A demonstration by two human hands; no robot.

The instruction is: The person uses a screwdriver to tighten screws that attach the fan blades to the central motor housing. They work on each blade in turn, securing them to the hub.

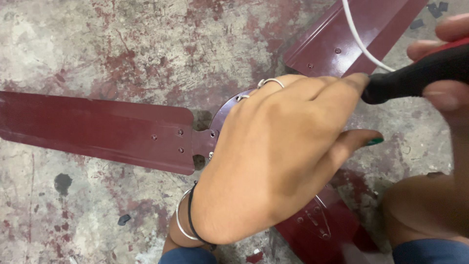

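The left hand [273, 151], wearing two thin bangles at the wrist and rings on two fingers, lies palm-down and spread over the hub of a maroon ceiling fan [215, 132]; its grip is open, flat on the hub rather than closed around anything, and the hub itself is almost wholly hidden beneath it. To the right of this grip, the right hand [447, 63] closes around the black handle of a screwdriver [415, 78], whose near end meets the fingertips of the left hand; the tool's shaft and tip cannot be seen. Three blades radiate from under the left grip: one long blade [93, 127] to its left, one [317, 230] toward the viewer below it, and one [351, 34] beyond it, up and to the right. A white cord [359, 41] crosses that far blade. The fan rests on a worn concrete floor [146, 49] stained red. A bare knee [425, 210] lies below the right grip.
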